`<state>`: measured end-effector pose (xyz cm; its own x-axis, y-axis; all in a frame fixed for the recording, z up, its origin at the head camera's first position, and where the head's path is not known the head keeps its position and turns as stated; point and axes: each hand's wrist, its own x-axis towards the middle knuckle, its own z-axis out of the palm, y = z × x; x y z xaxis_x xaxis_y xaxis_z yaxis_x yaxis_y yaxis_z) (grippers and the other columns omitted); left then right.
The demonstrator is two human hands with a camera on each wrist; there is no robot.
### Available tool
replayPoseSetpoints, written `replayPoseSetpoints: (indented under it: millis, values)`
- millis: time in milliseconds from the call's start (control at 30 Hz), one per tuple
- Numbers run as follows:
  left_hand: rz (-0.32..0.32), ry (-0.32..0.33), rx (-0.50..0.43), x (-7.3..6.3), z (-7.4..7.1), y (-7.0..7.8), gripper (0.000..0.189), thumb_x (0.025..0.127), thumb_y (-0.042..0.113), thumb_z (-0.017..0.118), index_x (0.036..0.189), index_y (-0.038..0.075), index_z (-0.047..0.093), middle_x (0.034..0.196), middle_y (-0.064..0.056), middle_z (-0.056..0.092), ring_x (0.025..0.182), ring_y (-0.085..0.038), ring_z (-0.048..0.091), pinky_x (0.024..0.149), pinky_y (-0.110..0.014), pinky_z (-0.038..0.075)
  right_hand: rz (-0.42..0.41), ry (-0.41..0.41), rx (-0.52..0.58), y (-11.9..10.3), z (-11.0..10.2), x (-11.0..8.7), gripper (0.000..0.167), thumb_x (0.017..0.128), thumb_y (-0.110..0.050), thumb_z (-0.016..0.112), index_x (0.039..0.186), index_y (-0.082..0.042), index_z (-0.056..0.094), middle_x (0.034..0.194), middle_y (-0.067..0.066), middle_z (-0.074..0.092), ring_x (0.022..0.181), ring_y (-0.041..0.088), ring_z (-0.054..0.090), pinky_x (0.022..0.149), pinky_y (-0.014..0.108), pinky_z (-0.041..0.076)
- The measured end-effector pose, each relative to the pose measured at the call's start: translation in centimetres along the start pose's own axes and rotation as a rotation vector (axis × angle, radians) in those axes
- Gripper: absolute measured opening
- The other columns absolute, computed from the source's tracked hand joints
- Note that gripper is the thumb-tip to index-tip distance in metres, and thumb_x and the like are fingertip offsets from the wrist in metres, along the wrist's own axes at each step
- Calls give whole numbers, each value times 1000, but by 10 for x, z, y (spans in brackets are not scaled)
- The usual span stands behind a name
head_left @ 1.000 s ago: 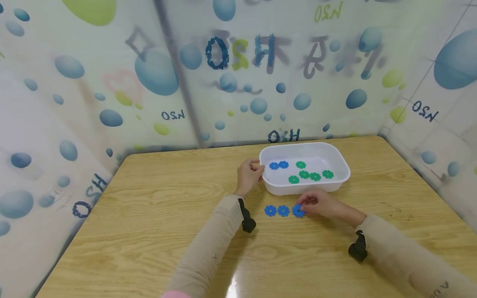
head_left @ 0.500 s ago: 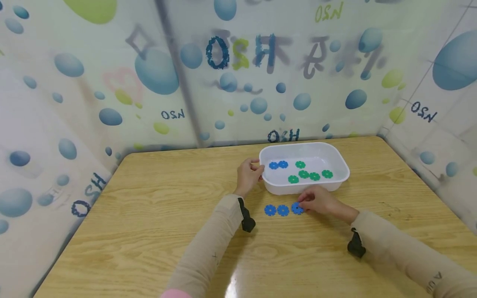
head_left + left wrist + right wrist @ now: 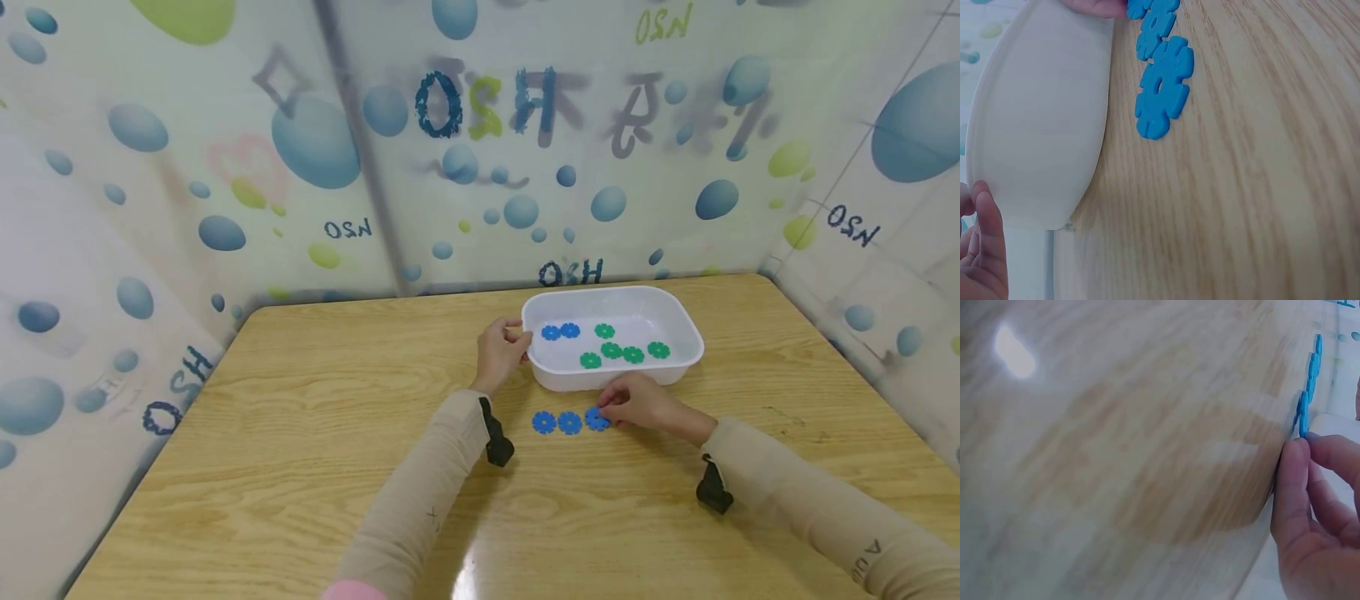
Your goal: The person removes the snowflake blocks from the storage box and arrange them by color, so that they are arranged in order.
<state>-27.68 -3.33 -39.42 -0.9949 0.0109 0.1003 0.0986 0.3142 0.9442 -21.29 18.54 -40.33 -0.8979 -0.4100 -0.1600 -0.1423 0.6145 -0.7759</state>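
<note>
Before the tray point(image 3: 686, 367), right hand point(image 3: 645, 404) touches the sideways-running blue row point(image 3: 568, 422).

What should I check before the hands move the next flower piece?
1. Left hand holds the rim of the white plastic tub: ok.
2. Right hand fingertips are on the third blue plastic flower disc in the row: ok.
3. Whether that disc is pinched or only touched: cannot tell.
4. The other two blue flower discs lie flat in line on the wooden table: ok.
5. Tub has two blue discs and five green flower discs to pick from: ok.
6. Free table space beside the row: ok.
</note>
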Motion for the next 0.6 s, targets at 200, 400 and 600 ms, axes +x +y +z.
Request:
replayPoseSetpoints:
  millis: [200,400,600]
  values:
    - [-2,2,2,0,0,0,29,82,8,60,109,-3,55,72,-10,58,57,-25,61,53,-31,53,0,-10,-6,-1,-1,0,13,81,-5,63,90,4,63,76,5,61,61,13,56,55,27,52]
    - [-3,4,0,0,0,0,29,82,8,60,109,-2,56,73,-10,58,59,-26,61,52,-27,52,-16,-14,-19,2,-1,1,13,80,-6,63,89,3,64,75,4,61,60,13,56,54,25,51]
    - [-12,8,10,0,0,0,30,83,9,60,110,-2,55,73,-10,58,55,-20,59,49,-24,51,-67,-43,-8,5,-3,-1,14,80,-7,63,91,2,63,76,3,60,62,14,56,55,25,51]
